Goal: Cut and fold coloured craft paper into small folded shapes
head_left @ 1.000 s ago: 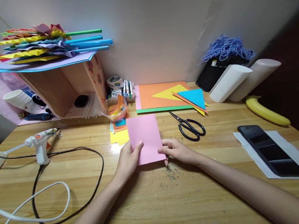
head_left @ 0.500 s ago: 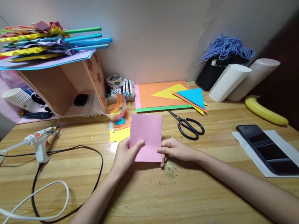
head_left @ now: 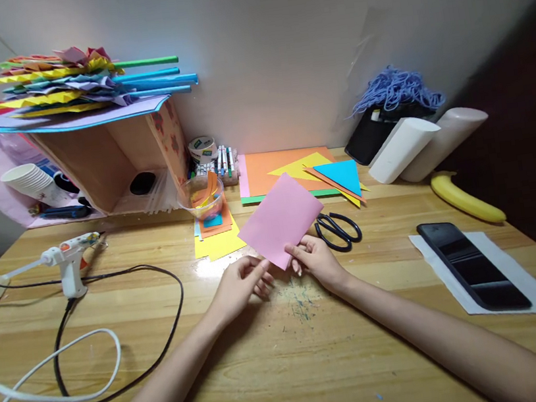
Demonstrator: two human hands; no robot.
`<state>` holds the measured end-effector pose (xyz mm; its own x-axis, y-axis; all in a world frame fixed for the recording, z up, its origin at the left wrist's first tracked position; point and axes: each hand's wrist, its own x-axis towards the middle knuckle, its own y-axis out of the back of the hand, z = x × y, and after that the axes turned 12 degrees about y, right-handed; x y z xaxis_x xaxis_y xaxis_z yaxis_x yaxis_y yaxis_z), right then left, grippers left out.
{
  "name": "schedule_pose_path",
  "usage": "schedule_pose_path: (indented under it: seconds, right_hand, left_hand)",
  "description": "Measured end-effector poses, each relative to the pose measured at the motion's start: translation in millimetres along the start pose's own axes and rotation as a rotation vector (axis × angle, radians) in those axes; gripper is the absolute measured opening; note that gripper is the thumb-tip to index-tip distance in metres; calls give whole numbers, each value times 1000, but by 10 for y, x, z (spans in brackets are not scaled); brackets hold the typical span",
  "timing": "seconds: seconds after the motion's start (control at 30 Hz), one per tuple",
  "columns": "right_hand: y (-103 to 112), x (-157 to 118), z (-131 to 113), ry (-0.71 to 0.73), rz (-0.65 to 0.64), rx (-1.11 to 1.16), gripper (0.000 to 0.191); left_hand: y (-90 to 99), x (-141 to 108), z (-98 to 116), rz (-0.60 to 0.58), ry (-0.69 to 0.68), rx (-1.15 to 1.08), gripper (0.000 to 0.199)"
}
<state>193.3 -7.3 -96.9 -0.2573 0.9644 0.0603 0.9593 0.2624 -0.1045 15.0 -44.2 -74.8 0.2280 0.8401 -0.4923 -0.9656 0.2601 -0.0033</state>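
A rectangular sheet of pink paper point(head_left: 283, 215) is tilted above the middle of the desk, one corner pointing down toward me. My right hand point(head_left: 317, 259) pinches it near that lower corner, thumb on top and fingers underneath. Close to the sheet's lower left edge is my left hand point(head_left: 243, 286), fingers loosely curled and apart from the thumb. Its thumb tip meets or nearly meets the paper's edge; I cannot tell which. Black-handled scissors point(head_left: 339, 231) lie just right of the paper, their blades hidden behind it.
Coloured sheets point(head_left: 257, 172) with cut triangles point(head_left: 339, 176) lie at the back. A plastic bowl point(head_left: 189, 205) of scraps stands left of them. A glue gun point(head_left: 71, 265) and looping cables point(head_left: 181, 293) occupy the left; a phone point(head_left: 474, 265) and banana point(head_left: 467, 199), the right.
The pink paper has turned clockwise and shifted a little right and up. My left hand has let go of its left side; my right hand now grips near the lower corner.
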Motion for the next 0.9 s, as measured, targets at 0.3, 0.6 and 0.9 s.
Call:
schedule_pose_path:
  seconds: [0.3, 0.6, 0.9]
  right_hand:
    - [-86, -92, -54, 34, -205, -32, 29]
    - [-72, -80, 6, 77, -236, -149, 30]
    - [-48, -68, -9, 70, -259, -89, 26]
  left_hand:
    - [-97, -77, -7, -53, 13, 101, 40]
    - [8, -57, 6, -33, -63, 243, 37]
    - [-18, -117, 76, -23, -92, 353, 41]
